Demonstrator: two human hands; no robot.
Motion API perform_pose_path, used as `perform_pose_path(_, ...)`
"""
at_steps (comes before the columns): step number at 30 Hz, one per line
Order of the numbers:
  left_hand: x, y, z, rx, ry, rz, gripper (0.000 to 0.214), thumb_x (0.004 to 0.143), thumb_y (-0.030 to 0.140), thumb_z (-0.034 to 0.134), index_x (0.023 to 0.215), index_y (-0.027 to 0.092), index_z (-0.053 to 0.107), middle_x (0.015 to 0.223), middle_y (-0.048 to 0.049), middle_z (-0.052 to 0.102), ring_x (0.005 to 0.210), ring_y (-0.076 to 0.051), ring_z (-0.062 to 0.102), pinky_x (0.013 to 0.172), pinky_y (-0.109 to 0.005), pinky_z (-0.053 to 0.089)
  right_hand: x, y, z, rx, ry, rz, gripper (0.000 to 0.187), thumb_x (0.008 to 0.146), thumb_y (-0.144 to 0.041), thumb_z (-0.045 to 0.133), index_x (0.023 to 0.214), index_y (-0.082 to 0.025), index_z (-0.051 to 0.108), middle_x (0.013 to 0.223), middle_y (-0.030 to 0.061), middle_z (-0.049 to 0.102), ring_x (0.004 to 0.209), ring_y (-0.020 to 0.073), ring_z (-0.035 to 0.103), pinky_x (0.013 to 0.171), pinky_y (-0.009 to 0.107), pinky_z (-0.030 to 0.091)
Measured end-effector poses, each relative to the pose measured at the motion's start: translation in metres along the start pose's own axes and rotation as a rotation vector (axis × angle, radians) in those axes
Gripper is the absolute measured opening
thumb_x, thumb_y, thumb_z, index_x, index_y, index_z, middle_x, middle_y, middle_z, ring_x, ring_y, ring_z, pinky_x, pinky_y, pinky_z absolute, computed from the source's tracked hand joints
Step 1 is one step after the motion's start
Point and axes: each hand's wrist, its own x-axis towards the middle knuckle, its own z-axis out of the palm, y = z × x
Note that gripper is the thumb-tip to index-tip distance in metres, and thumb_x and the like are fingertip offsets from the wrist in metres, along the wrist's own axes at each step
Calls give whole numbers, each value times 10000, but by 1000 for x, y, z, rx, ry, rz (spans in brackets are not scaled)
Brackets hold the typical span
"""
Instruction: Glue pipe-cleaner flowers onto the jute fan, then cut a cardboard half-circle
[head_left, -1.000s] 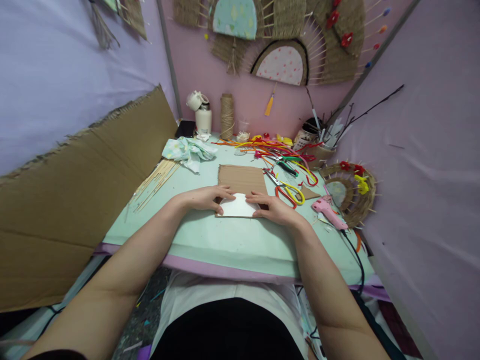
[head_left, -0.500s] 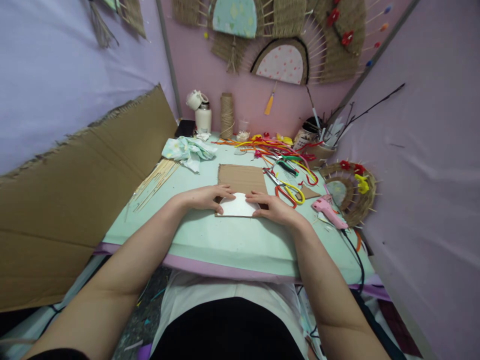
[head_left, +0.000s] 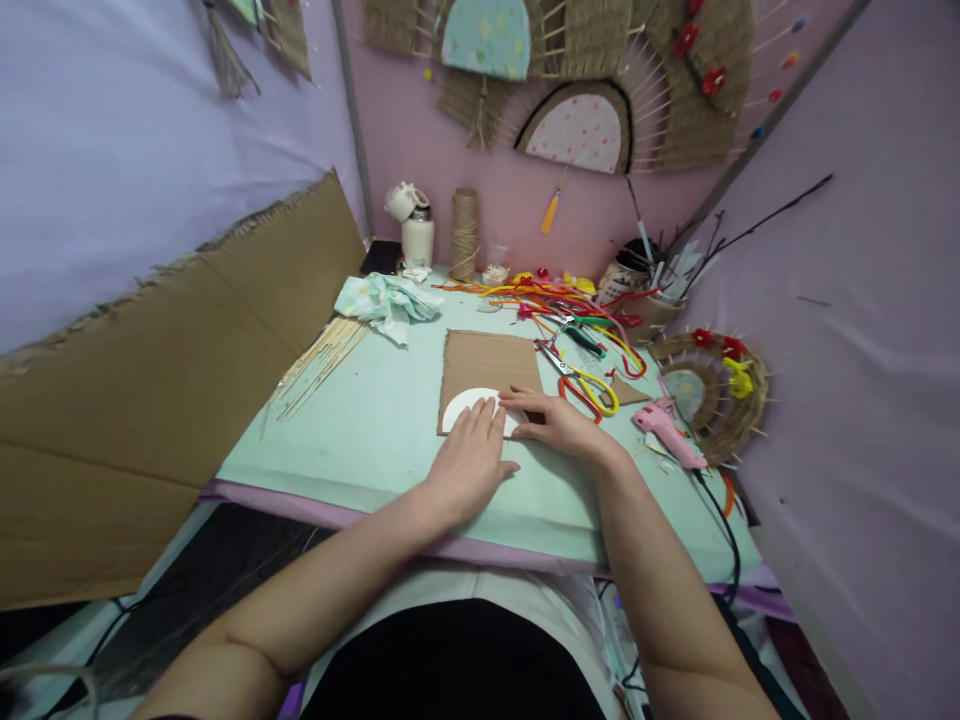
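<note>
A white half-circle of paper or card (head_left: 459, 406) lies on a brown cardboard piece (head_left: 487, 358), its straight side along the cardboard's near edge. My left hand (head_left: 471, 455) presses flat on the middle of the half-circle with fingers stretched forward. At the half-circle's right side rests my right hand (head_left: 551, 418), fingers extended and touching it, partly covering that end. Neither hand grips anything. Just right of the cardboard are scissors (head_left: 589, 388) with red and yellow handles.
A pink glue gun (head_left: 670, 432) with a black cord lies at the right, beside a round woven piece (head_left: 750, 405). Thin sticks (head_left: 322, 365) and a crumpled cloth (head_left: 390, 303) are at the left. Coloured pipe cleaners (head_left: 555, 297) and a twine spool (head_left: 464, 235) sit behind. Large cardboard (head_left: 172, 400) leans left.
My left hand has moved from the half-circle's left edge to its middle, now pointing forward and uncovering the left end. My right hand stays at the right side. The view has shifted slightly.
</note>
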Motion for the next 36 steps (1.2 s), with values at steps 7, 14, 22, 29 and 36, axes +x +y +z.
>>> perform_pose_path(7, -2, 13, 15, 34, -4, -136, 913, 805, 625, 527, 1458, 37, 277, 1544, -249, 178, 1449, -350, 87, 1174, -532, 96, 0, 4, 2, -12, 5, -6, 490, 765, -270, 715, 1246, -283, 624, 1350, 58, 566, 1375, 266, 365, 1122, 485, 319)
perform_pose_path(14, -2, 15, 17, 49, -8, -151, 892, 802, 640, 518, 1454, 68, 313, 1544, -237, 196, 1450, -348, 94, 1171, -543, 85, -1, 6, 1, -16, 2, -10, 491, 771, -287, 712, 1253, -289, 617, 1357, 54, 561, 1381, 270, 352, 1123, 493, 315)
perform_pose_path(22, -2, 4, 4, -77, -83, -100, 782, 857, 489, 517, 1447, 33, 282, 1540, -252, 200, 1447, -344, 118, 1171, -529, 129, 0, 2, -1, -38, -10, 0, 501, 786, -249, 683, 1279, -280, 598, 1380, 50, 537, 1374, 265, 366, 1129, 478, 313)
perform_pose_path(29, -3, -33, -23, -329, -83, -47, 610, 883, 232, 383, 1464, 106, 246, 1543, -152, 283, 1420, -238, 269, 1167, -394, 245, 0, 0, -2, -37, -2, 19, 528, 761, -182, 692, 1268, -297, 604, 1378, 36, 539, 1368, 253, 378, 1137, 460, 306)
perform_pose_path(36, 3, -65, -36, -682, -173, -82, 591, 889, 231, 317, 1470, 152, 244, 1529, -117, 326, 1397, -204, 325, 1135, -389, 313, -1, 2, -2, -49, -4, 23, 552, 761, -154, 692, 1284, -300, 592, 1382, 26, 536, 1368, 247, 379, 1136, 430, 315)
